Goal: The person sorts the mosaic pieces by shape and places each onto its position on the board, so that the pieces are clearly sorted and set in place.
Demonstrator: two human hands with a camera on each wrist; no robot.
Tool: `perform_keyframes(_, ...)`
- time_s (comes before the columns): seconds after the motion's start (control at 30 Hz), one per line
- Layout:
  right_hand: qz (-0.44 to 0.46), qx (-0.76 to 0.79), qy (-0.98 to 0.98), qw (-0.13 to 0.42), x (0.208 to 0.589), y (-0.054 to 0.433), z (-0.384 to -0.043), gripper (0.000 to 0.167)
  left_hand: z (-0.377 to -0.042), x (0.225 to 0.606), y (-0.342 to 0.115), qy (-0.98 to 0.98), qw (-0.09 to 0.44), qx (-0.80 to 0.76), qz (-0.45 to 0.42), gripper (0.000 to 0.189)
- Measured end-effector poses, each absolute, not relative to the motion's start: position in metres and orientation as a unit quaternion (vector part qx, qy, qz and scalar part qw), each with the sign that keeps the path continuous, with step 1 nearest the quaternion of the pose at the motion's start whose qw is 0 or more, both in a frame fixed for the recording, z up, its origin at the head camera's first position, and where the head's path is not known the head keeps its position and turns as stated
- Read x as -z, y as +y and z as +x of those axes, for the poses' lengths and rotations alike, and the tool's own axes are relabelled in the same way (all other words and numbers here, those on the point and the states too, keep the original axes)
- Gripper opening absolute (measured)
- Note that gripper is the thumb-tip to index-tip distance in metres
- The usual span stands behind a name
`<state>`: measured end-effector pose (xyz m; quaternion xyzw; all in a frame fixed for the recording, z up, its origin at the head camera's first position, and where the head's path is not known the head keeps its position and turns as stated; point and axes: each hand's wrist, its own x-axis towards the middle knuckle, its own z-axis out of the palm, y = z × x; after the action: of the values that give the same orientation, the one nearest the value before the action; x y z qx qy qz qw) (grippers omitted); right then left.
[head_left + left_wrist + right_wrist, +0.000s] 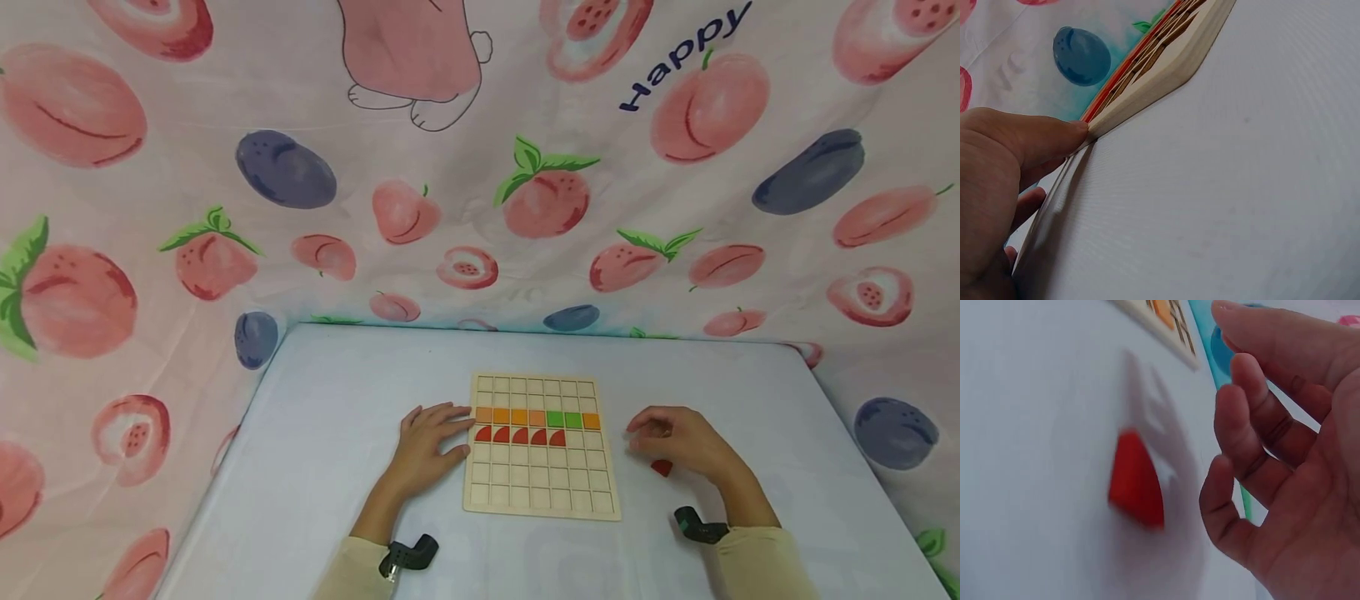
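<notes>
A wooden grid board (540, 479) lies on the table; one row holds orange and green square tiles (564, 418), and the row below holds several red quarter-circle tiles (520, 435). My left hand (427, 447) rests against the board's left edge, its thumb (1054, 134) touching the wooden side (1147, 100) in the left wrist view. Right of the board, my right hand (682, 437) hovers with loosely bent fingers, and nothing shows in its grasp. Just beneath it lies a loose red quarter-circle tile (1135, 481), blurred in the right wrist view.
The table (337, 375) has a pale cover. Behind it and at the sides hangs a fruit-print cloth (435, 283). A black wrist device (411, 553) sits on the left wrist and another black device (699, 525) on the right.
</notes>
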<state>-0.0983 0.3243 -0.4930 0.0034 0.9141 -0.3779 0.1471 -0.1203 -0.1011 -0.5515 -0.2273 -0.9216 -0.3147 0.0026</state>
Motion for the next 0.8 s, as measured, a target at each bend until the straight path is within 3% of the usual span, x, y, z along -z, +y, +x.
perform_keyframes(0.23,-0.004,0.340,0.927,0.159,0.492,0.347,-0.088,0.022,-0.120,0.551,-0.101,-0.923,-0.005,0.314,-0.224,0.043)
perform_keyframes(0.5,-0.019,0.309,0.934,0.177,0.496,0.365,-0.079,0.039,-0.120,0.552,-0.101,-0.922,0.011,0.313,-0.230,0.043)
perform_keyframes(0.8,-0.048,0.328,0.928,0.168,0.504,0.367,-0.075,0.036,-0.120,0.553,-0.101,-0.921,0.005,0.314,-0.229,0.042)
